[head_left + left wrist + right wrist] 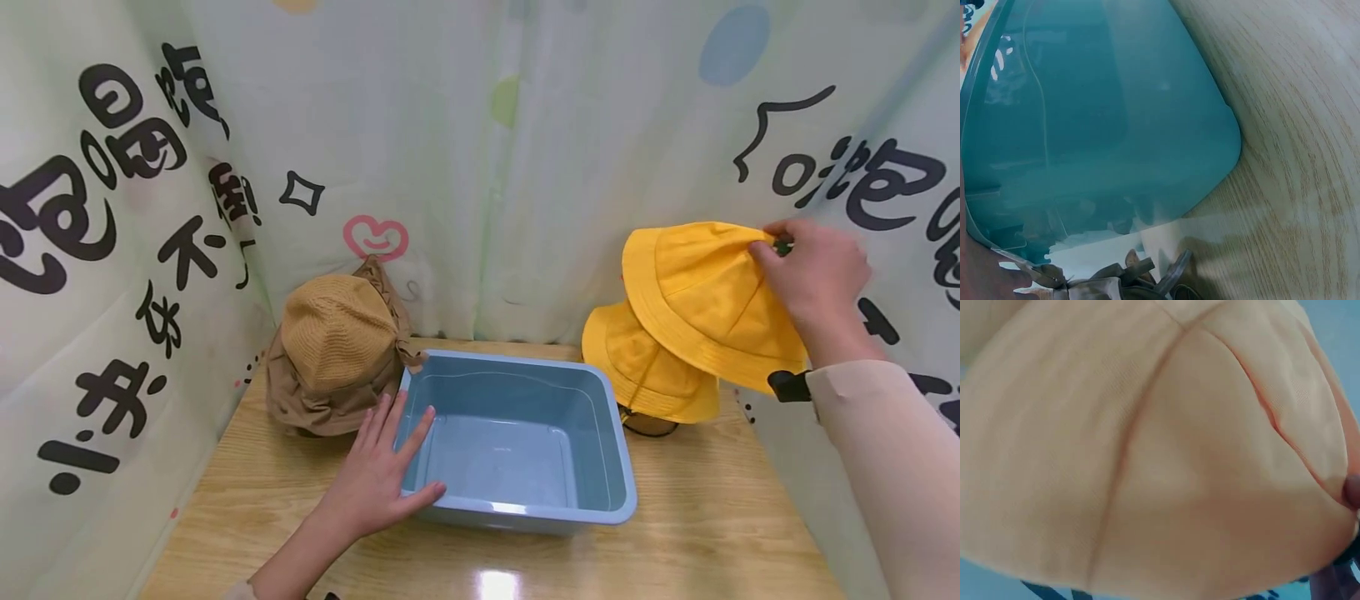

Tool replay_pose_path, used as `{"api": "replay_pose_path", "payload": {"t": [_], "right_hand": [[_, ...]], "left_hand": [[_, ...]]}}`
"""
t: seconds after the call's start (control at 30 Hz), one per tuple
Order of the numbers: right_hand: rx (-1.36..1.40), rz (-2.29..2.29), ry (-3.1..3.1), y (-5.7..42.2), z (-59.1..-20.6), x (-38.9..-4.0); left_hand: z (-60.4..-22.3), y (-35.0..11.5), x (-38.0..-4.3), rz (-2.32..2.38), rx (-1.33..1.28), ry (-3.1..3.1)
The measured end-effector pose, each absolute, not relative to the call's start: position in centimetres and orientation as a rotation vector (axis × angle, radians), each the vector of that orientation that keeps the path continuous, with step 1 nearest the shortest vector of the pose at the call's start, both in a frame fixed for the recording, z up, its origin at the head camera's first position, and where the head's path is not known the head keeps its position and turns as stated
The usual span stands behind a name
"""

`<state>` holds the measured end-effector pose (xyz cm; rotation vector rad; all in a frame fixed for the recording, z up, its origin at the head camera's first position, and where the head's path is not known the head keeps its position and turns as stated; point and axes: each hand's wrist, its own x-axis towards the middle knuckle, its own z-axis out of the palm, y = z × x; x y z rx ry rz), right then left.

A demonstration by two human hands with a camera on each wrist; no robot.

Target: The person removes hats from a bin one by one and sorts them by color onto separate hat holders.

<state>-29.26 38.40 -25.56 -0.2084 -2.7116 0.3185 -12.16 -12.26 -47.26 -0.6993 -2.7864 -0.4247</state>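
Note:
My right hand [821, 271] pinches a yellow bucket hat [708, 292] between thumb and fingers, holding it up at the right. In the right wrist view the stitched cloth of this hat [1166, 462] fills most of the picture. Below it a second yellow hat [645, 358] lies on the table, partly covered by the raised one. A blue plastic basin [517, 504] stands in the middle, with nothing inside. My left hand [386, 471] is spread over the basin's left rim, fingers straight. The left wrist view shows the basin wall [1104, 119] close up.
A straw-coloured hat [341, 325] sits on a brown cloth hat [322, 412] at the left of the basin. Under the yellow hat something dark and rounded [648, 425] shows. A wooden table [712, 517] bears everything, and printed curtains [450, 167] enclose its back and sides.

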Motion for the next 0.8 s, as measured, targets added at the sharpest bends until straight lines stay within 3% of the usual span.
{"api": "replay_pose_path", "payload": {"t": [0.33,0.63,0.8], "right_hand": [[0.102,0.350,-2.837,35.0,-31.9,-29.7],[-0.002,0.471,-2.668,34.8,-32.5,-29.6],[0.151,0.648,-2.865,35.4,-33.3,-29.4]], "left_hand": [[-47.4,-12.3,-12.2,-0.425,-0.687,-2.817],[-46.9,-12.0,-12.3,-0.405,-0.684,-2.850],[-45.4,-11.8,-12.5,-0.427,-0.689,-2.908]]}}
